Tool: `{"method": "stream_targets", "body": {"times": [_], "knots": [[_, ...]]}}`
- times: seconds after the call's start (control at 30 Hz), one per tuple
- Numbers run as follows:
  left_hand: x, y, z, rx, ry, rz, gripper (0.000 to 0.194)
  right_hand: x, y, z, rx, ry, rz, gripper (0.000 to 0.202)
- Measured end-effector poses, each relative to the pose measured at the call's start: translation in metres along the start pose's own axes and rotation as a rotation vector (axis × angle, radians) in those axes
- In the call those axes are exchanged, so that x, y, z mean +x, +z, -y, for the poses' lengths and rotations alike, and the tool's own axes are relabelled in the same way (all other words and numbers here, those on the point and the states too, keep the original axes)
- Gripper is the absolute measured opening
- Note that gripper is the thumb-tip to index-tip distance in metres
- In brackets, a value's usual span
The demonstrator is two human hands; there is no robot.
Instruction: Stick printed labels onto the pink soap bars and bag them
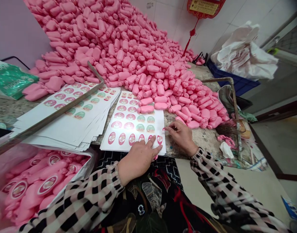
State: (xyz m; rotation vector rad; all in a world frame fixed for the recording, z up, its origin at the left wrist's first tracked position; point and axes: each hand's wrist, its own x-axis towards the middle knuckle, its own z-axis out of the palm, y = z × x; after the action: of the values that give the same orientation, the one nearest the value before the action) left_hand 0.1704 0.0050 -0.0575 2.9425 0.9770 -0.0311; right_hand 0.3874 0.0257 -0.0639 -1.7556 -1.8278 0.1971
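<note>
Palm down, left hand (138, 158) rests on sheet (136, 132); right hand (181, 134) pinches sticker (164, 129).

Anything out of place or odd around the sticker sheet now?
A few pink bottles lie on the sticker sheet near its far end, covering part of it. Past the right hand, a crumpled white scrap beside pink scraps looks like stray litter.

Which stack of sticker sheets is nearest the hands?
The mid-picture stack, under the left hand; the other stack lies farther left, with no hand on it.
</note>
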Motion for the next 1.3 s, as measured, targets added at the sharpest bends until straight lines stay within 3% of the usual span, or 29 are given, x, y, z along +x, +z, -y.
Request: {"method": "stream_targets", "body": {"times": [0.6, 0.9, 1.07, 1.3], "knots": [[0.001, 0.007, 0.000, -0.003, -0.018, -0.043, 0.043, -0.015, 0.015, -0.005, 0.229, 0.169, 0.068, 0.021], [0.000, 0.007, 0.000, -0.013, -0.016, -0.033, 0.043, -0.035, 0.003, -0.021, 0.196, 0.206, 0.037, 0.025], [0.001, 0.006, 0.000, -0.023, -0.007, -0.022, 0.045, -0.043, -0.003, -0.020, 0.020, 0.132, 0.037, 0.026], [0.000, 0.005, -0.001, -0.025, -0.022, 0.004, 0.046, -0.048, -0.006, -0.018, -0.483, -0.114, -0.010, 0.026]]}}
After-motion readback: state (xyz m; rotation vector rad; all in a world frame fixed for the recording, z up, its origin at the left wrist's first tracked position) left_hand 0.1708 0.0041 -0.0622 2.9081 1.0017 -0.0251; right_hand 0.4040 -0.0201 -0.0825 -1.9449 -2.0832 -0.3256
